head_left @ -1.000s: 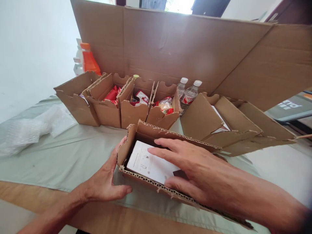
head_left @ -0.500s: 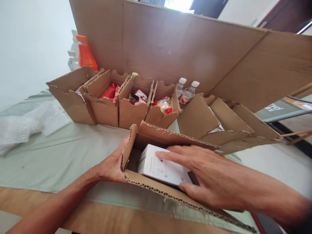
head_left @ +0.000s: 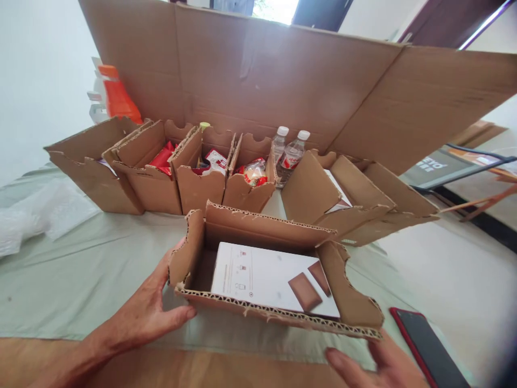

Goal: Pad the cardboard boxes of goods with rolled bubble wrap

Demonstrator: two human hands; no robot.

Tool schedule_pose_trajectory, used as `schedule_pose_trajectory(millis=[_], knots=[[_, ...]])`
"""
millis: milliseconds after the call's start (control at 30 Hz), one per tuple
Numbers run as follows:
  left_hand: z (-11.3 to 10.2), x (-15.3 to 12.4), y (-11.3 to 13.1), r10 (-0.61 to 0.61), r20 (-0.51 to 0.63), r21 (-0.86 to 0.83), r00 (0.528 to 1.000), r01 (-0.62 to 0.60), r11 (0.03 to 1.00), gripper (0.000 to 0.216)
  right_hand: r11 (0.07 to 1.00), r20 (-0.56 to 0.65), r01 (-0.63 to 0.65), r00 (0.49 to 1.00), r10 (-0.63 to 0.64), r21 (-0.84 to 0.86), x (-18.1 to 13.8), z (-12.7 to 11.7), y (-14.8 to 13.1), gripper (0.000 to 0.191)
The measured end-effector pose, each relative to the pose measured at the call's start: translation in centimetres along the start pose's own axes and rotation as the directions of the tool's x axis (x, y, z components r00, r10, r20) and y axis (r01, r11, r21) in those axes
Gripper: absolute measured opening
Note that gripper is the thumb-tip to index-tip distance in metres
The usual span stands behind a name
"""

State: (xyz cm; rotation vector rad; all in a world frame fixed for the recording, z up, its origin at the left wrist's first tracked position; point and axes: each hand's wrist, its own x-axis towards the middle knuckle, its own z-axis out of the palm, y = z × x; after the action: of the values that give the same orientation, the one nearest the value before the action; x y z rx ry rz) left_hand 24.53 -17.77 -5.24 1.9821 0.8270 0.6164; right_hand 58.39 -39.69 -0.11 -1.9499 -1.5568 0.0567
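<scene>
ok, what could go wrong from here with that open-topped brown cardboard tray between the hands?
1. The white rectangular carton with brown printed shapes might slide if the tray tips left: there's a gap between it and the left end wall.
2. The dark-screened, red-edged phone lies just beyond the right hand; a rightward swing could knock it.
3. The left hand's thumb sits apart from the tray, so that end could slip if lifted.

Going bare on the left hand (head_left: pixel 152 306), plus a lean wrist (head_left: pixel 112 334) and bare forearm (head_left: pixel 81 357) right to the edge of view. Same deal on the right hand (head_left: pixel 391 367), though cropped and kinda blurry. Can spot a rounded thumb tip (head_left: pixel 188 313) on each.
</scene>
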Motion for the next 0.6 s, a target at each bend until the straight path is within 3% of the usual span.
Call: schedule_pose_trajectory(millis=[133, 200, 300, 600], knots=[[1.7, 1.4, 1.4, -0.087, -0.001, -0.062, 0.996, 0.087, 0.994, 0.042, 0.997, -0.034, -0.043, 0.998, 0.045, 0.067, 2.3, 3.7, -1.9, 0.032], [2.7, 2.6, 1.9, -0.128, -0.078, -0.107, 0.989, 0.119, 0.987, 0.04, 0.989, -0.068, -0.1, 0.992, 0.107, 0.104, 3.8, 3.9, -1.9, 0.032], [4.2, 4.6, 2.2, -0.097, -0.139, -0.18, 0.986, 0.071, 0.981, 0.044, 0.98, -0.108, -0.143, 0.981, 0.159, 0.141, 5.0, 3.5, -0.5, 0.036], [6.1, 7.7, 3.2, 0.035, -0.095, -0.254, 0.995, -0.058, 0.965, 0.05, 0.938, -0.119, -0.254, 0.95, 0.288, 0.235, 4.6, 4.5, 3.2, 0.048]])
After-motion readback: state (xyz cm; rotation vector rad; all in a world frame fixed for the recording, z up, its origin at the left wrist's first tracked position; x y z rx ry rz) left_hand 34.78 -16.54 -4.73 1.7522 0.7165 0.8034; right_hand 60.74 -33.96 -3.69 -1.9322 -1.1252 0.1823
